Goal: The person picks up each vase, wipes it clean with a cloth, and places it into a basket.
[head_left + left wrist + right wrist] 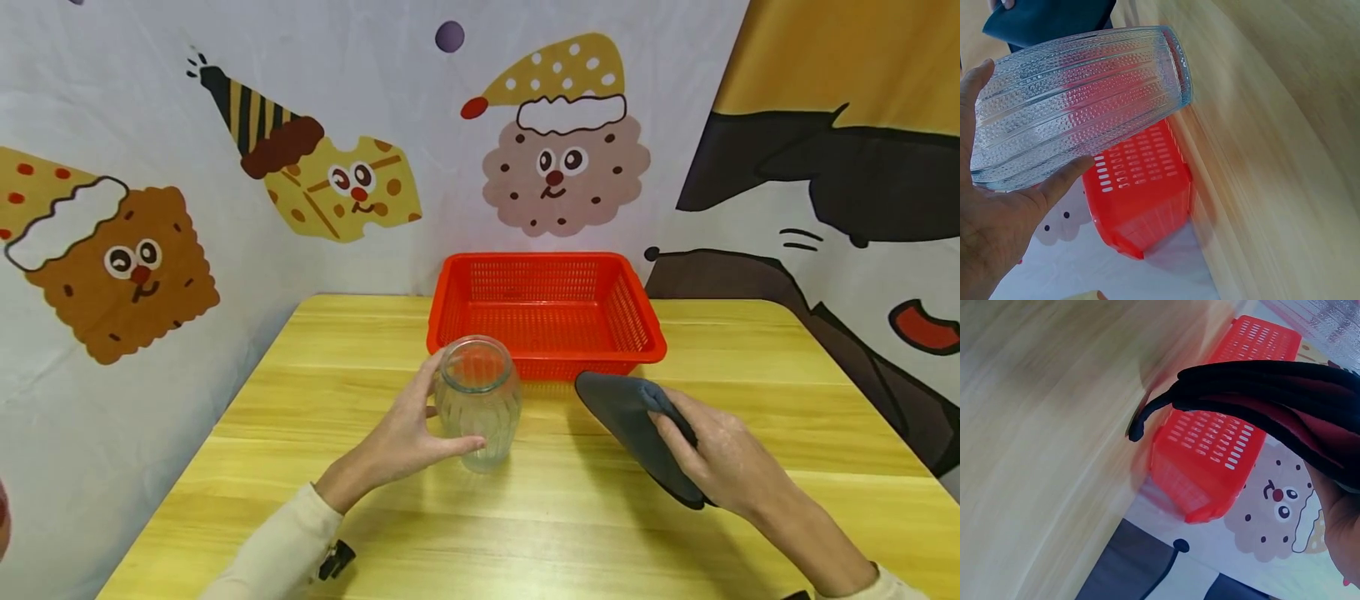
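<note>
My left hand (412, 425) is round the left side of a clear ribbed glass jar (483, 417), thumb in front and fingers behind. The jar is upright with its open mouth up; whether its base touches the table cannot be told. The left wrist view shows the dotted texture of the jar's wall (1079, 100). To the right, my right hand (723, 458) pinches a dark grey cloth (630, 421) by a bunched part, and the rest hangs at a slant. In the right wrist view the cloth (1260, 378) appears folded, with black edging and a reddish inner side.
A red plastic basket (540, 362) with slotted walls stands at the back of the wooden table (360, 533), just behind the jar. Behind the table hangs a light curtain (360, 83) printed with cartoon figures.
</note>
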A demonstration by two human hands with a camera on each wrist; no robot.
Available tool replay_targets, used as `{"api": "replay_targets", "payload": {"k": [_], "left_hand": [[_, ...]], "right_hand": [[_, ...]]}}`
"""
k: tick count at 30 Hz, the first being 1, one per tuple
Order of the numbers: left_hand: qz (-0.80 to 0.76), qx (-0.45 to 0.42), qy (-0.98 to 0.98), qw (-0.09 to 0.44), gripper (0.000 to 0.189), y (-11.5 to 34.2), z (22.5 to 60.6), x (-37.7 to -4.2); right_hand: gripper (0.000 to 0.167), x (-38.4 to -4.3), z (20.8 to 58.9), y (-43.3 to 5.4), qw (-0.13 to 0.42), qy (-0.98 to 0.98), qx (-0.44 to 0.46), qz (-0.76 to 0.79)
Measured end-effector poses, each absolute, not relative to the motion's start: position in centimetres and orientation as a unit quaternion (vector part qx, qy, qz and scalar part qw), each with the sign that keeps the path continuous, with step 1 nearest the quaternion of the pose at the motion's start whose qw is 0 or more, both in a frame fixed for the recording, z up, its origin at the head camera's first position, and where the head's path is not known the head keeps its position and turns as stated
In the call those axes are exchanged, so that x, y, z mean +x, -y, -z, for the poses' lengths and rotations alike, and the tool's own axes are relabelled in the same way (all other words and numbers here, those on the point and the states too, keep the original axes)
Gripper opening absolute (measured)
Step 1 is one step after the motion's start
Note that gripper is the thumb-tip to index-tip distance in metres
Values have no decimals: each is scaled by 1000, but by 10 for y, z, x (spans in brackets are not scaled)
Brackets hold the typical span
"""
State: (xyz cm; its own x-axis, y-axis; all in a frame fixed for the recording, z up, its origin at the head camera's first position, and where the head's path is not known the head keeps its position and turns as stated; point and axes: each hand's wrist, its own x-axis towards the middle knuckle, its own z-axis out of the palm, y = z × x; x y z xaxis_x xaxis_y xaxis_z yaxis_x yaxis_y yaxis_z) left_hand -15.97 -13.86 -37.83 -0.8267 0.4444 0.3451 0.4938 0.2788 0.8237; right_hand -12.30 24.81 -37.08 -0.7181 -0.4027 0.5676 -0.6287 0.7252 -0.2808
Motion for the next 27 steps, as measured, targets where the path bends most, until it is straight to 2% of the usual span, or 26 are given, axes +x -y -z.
{"api": "replay_targets", "payload": {"k": [9,27], "left_hand": [[526,-298,796,15,106,135,380,-162],[527,-311,791,-2,108,119,378,-163]], "right_hand": [[45,-124,371,-246,232,900,283,-237],[45,-132,365,-236,264,875,321,-249]]}}
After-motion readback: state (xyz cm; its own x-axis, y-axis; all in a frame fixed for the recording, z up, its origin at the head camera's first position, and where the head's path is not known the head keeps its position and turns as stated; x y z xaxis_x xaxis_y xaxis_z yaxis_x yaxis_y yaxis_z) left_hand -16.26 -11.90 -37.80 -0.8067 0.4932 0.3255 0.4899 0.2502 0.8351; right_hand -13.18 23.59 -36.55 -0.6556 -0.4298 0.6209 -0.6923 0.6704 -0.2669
